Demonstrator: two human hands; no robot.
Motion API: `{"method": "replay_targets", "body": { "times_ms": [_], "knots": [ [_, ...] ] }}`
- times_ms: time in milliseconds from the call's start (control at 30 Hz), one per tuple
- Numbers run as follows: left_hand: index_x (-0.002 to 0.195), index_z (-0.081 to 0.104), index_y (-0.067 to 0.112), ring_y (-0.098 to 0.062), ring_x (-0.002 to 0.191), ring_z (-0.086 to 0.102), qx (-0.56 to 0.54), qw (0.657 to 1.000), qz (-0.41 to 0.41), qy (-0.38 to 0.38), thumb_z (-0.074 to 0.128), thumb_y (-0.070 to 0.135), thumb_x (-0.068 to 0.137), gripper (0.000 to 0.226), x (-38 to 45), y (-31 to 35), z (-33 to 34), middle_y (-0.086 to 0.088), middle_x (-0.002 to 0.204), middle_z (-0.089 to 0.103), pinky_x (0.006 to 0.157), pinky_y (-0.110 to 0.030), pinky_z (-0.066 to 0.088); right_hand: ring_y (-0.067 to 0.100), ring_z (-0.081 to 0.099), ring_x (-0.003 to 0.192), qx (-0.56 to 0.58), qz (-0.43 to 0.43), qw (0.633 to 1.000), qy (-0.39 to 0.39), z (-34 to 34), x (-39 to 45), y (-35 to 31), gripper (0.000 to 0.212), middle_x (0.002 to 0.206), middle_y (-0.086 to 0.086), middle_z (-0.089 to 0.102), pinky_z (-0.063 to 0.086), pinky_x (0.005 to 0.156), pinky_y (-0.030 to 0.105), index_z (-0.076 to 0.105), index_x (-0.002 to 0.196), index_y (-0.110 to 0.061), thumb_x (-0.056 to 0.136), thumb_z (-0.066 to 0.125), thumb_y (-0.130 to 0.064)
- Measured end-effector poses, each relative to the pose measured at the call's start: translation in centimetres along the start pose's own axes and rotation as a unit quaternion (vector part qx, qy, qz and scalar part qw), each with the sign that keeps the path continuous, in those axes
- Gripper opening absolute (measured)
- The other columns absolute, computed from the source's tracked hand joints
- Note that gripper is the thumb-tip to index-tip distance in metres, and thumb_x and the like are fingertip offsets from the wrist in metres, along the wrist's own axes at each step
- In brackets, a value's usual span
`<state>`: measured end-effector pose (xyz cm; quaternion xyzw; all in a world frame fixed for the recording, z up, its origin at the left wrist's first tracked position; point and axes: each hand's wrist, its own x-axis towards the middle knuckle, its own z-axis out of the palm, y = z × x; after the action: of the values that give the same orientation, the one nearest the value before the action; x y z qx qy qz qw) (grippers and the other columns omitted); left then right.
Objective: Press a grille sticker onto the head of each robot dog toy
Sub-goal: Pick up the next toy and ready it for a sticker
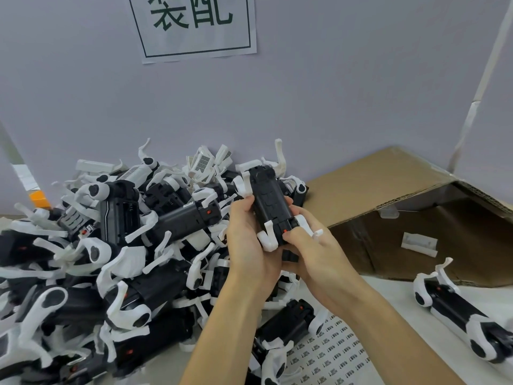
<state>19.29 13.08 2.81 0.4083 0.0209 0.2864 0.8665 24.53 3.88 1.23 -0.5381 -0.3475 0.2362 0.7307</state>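
Above the big heap of robot dog toys (111, 245) on the worktop (388, 298), both hands hold one robot dog toy (270, 202) belly up, with its white legs sticking out. On its left side the left hand (247, 240) wraps round the black body, and the right hand (311, 251) grips the near end with the thumb by a small red switch. Off to the right a cardboard box (402, 201) lies tipped on its side with a small white part (419, 243) inside, another dog toy (460, 309) lies in front of it, and a sticker sheet (330, 354) rests under the right arm.
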Motion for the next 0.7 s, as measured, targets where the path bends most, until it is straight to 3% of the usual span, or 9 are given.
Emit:
{"method": "replay_targets", "body": {
  "times_ms": [367,700],
  "knots": [
    [0.082,0.081,0.016,-0.02,0.075,0.068,-0.043,0.999,0.006,0.006,0.04,0.034,0.097,0.047,0.07,-0.06,0.05,-0.007,0.085,0.071,0.072,-0.032,0.057,0.017,0.071,0.102,0.024,-0.003,1.0,-0.011,-0.22,0.15,0.26,0.048,0.111,0.0,0.074,0.058,0.078,0.032,0.067,0.122,-0.036,0.081,0.051,-0.016],
    [0.076,0.081,0.018,-0.018,0.074,0.067,-0.017,1.0,-0.005,0.007,0.043,0.039,0.096,0.048,0.0,-0.14,0.12,-0.006,0.081,0.07,0.084,-0.038,0.05,0.017,0.071,0.103,-0.001,-0.02,1.0,0.006,-0.23,0.21,0.49,0.043,0.109,0.0,0.075,0.058,0.078,0.031,0.069,0.114,-0.041,0.081,0.05,-0.021]
  ]
}}
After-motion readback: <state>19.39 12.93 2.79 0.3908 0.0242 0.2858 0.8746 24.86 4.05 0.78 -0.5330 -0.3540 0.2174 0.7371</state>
